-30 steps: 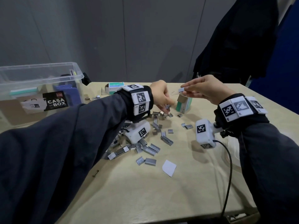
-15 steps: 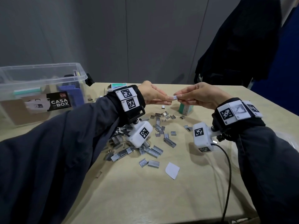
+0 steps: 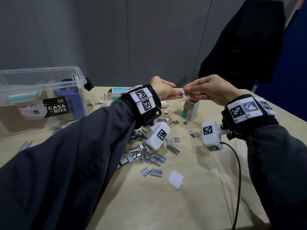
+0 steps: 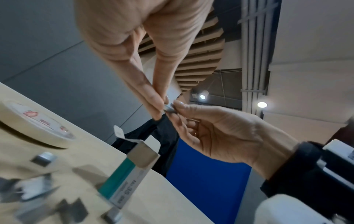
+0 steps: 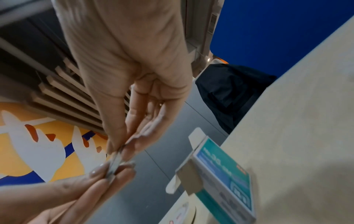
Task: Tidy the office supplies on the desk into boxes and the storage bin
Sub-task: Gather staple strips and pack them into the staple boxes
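Over the desk [image 3: 116, 205], left hand [image 3: 163, 90] and right hand [image 3: 210, 90] both pinch one staple strip [image 3: 183, 92], mostly hidden; loose staples [image 3: 146, 155] too many to count.

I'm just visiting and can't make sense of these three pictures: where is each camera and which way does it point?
Head: worn on the head, looking down at the desk; shows both sleeves, left hand and right hand.
Left wrist: looks up along the left hand at the staple strip both hands pinch.
Right wrist: looks along the right hand at that strip.
All three share the open staple box.
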Demonstrator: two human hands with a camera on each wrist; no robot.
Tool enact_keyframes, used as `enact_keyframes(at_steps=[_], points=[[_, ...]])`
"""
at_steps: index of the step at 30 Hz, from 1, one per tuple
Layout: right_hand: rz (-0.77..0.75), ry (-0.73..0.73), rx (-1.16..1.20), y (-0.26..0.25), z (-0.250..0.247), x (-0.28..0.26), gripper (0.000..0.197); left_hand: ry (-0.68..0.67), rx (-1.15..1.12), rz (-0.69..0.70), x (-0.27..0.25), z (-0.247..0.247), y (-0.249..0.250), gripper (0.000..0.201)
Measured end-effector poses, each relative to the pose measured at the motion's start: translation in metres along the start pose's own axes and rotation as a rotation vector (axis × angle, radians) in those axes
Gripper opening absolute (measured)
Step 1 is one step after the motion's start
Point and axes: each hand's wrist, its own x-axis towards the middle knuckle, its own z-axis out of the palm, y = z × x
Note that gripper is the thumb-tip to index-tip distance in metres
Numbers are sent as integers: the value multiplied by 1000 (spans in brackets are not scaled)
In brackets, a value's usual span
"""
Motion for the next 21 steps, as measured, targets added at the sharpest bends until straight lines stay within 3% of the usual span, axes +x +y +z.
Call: enact_keyframes(at_steps=[3, 8, 13, 17, 21], points=[[-62, 49, -2, -2, -6, 6, 13, 22, -81, 36, 6, 13, -1, 39], [-72, 178, -63, -2, -15, 20, 6, 105, -105, 28, 20, 33, -6, 26], [6, 397, -572, 23, -18, 44, 12, 214, 4, -87, 29, 44, -18, 46], [61, 347, -657, 34, -11, 55, 13, 125, -84, -184, 27, 46, -19, 35], [146, 315, -763, 38, -5, 64, 29, 70, -173, -208, 28, 50, -18, 44]])
